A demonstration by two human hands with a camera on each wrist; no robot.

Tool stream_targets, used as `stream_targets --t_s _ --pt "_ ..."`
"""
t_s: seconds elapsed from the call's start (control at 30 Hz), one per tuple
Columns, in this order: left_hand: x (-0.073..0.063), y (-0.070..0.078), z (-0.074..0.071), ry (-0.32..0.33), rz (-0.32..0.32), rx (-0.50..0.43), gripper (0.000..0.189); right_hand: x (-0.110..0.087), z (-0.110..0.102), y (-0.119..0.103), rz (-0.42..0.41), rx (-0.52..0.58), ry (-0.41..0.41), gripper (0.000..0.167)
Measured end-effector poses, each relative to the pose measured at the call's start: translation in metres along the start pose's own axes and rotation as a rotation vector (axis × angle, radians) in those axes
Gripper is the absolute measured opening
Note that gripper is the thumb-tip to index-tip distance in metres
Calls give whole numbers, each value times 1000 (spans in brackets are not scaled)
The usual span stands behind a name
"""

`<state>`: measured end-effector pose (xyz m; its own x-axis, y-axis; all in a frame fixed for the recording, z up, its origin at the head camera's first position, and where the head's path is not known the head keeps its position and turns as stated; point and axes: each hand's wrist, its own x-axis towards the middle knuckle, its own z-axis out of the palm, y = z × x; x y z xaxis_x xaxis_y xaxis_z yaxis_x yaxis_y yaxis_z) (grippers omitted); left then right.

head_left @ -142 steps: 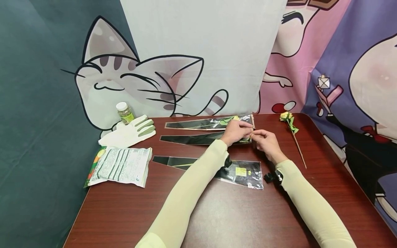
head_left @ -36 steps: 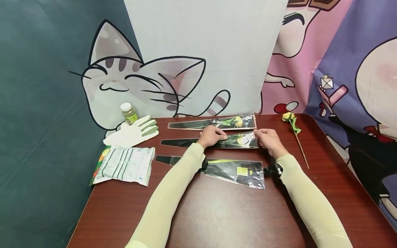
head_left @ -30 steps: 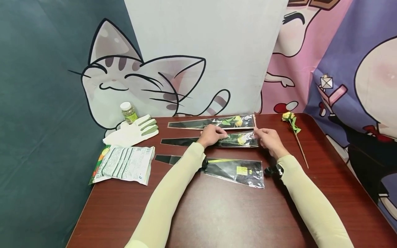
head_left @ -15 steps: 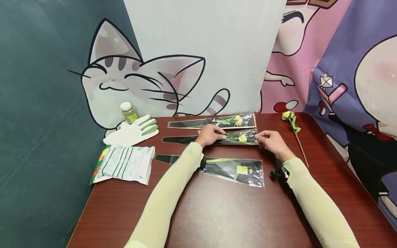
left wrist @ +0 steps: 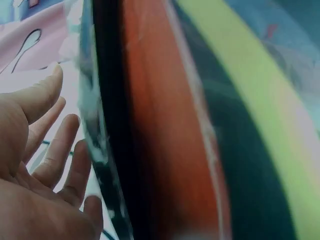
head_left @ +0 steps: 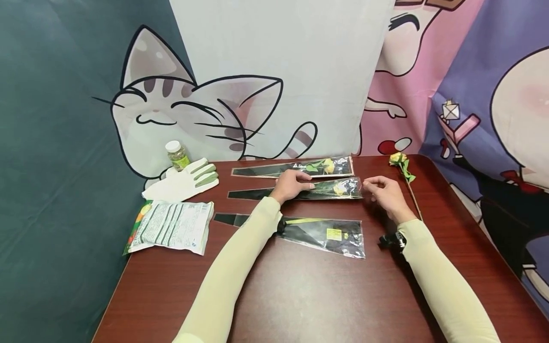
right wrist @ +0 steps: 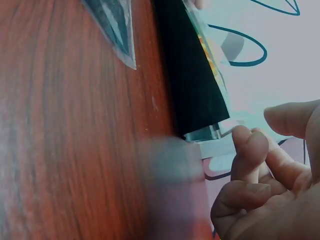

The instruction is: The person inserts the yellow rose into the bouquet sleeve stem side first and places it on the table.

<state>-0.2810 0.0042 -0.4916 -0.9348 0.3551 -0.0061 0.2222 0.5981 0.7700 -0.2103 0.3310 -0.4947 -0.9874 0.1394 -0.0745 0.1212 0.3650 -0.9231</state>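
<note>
Three tapered black-and-clear flower sleeves lie crosswise on the table. The middle sleeve (head_left: 257, 194) has a yellow rose (head_left: 339, 189) inside it. My left hand (head_left: 288, 186) is at the middle of this sleeve, thumb over its face; the left wrist view shows those fingers spread beside the film. At the wide end, my right hand (head_left: 386, 194) has its fingertips close to the sleeve's edge. In the right wrist view the right thumb stands apart from the bent index finger. The far sleeve (head_left: 261, 170) also holds a yellow rose (head_left: 328, 166). No rose shows in the near sleeve (head_left: 317, 236).
Another yellow rose (head_left: 398, 159) lies loose at the right, its stem partly behind the right hand. On the left are a white-and-green glove (head_left: 180, 185), a white-capped jar (head_left: 177, 155) and a printed plastic bag (head_left: 171, 226). Printed cloth hangs behind the table (head_left: 296, 300).
Earlier both hands met at the middle sleeve's wide end. The left hand has since moved left along it. Lately the sleeve has shifted slightly right, and the right thumb and fingers have come off its edge.
</note>
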Motion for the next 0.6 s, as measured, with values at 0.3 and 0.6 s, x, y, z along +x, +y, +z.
stream_targets --t_s 0.3,0.6 --pt "-23 -6 -19 16 64 -38 29 -27 -5 -10 -144 -45 69 31" --pt "-54 -4 -15 -108 64 -21 27 -49 5 -12 -222 -136 4 29"
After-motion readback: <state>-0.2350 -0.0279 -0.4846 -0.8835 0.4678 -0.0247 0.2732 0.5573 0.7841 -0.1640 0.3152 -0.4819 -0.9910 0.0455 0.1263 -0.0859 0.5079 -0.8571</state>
